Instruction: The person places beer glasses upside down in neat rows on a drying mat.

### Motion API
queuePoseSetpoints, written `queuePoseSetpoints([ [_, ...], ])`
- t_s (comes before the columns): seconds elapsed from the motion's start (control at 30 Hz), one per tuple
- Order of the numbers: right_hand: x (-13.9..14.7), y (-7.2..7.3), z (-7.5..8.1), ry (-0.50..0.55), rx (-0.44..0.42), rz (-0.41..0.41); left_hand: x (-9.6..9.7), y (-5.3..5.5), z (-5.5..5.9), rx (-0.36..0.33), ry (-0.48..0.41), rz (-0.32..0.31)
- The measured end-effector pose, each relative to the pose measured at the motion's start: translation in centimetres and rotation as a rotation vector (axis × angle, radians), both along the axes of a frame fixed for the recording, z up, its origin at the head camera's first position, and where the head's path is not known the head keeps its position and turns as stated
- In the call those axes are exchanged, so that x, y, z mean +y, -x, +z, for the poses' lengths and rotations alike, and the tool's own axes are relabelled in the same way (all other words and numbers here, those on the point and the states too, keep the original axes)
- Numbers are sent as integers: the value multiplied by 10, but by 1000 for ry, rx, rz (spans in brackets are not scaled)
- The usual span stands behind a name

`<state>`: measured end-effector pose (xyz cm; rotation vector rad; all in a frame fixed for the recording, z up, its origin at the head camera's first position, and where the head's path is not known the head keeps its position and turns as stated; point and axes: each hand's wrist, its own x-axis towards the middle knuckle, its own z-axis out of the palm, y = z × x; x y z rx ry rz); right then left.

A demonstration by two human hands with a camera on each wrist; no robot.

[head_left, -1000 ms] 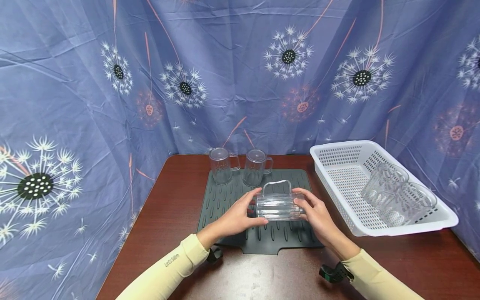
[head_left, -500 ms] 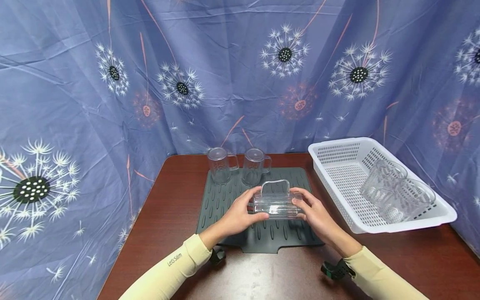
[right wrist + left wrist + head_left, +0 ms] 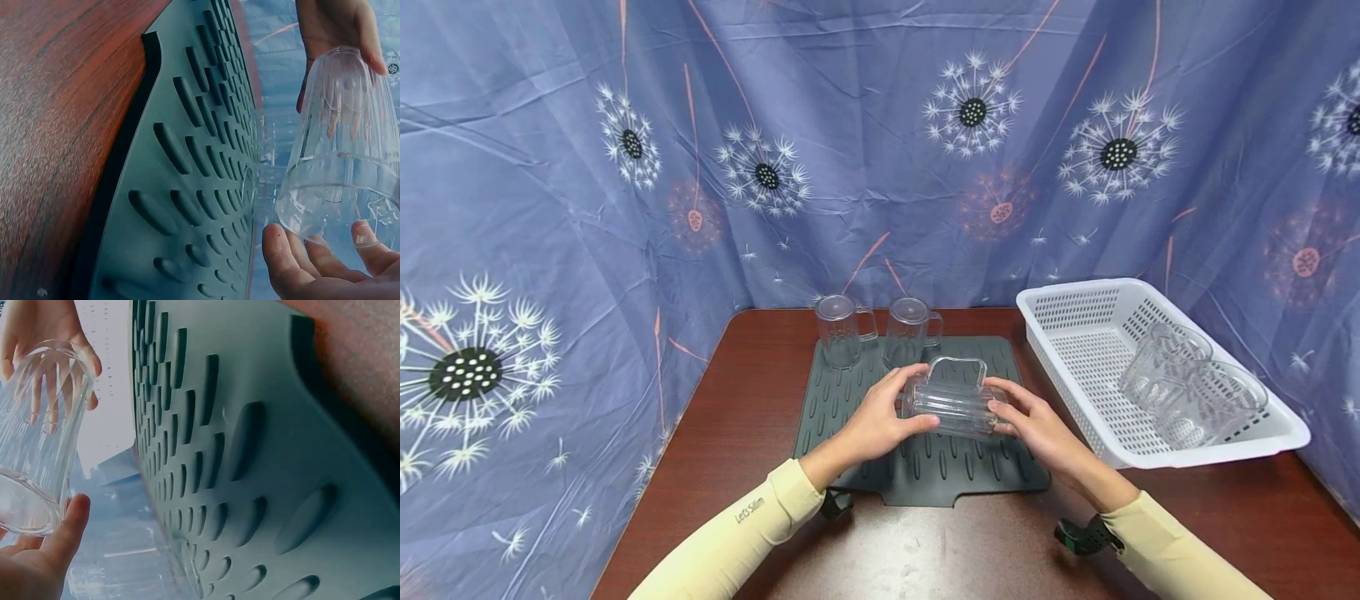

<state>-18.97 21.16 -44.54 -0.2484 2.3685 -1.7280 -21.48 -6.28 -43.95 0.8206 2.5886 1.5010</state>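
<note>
A clear ribbed mug is held sideways between both hands over the dark drying mat, its handle up and away from the person. My left hand grips the base end, thumb in front; in the left wrist view, the thick round base sits against these fingers. At the rim end, my right hand holds the mug by its fingertips, which press around the wide rim in the right wrist view. Two similar mugs, the left one and the right one, stand upside down at the mat's back edge.
A white perforated basket stands on the right with two clear mugs lying tilted inside. The brown wooden table extends around the mat. A blue dandelion-print curtain hangs close behind the table.
The held mug has turned from nearly level to slightly tilted, its base end higher and its rim end lower. My left hand has risen slightly with it. The standing mugs stay put.
</note>
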Motion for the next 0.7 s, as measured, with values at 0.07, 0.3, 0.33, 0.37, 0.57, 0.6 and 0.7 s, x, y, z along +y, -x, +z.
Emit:
queuePoseSetpoints([
  [0.07,2,0,0,-31,20,14,0,0,2,25,17,11],
  [0.3,15,-3,5,-105,173,57,-2,4,9,85,60,44],
  [0.33,17,-5,8,-116,188,63,-3,5,10,91,62,49],
  [0.37,20,-6,12,-126,202,67,-3,6,10,96,61,54],
  [0.57,39,-17,31,-232,292,32,-6,12,13,130,75,65],
  [0.6,42,-18,33,-248,322,23,-7,13,14,132,82,65],
  [0.7,52,-19,40,-280,425,3,-8,15,17,136,102,72],
])
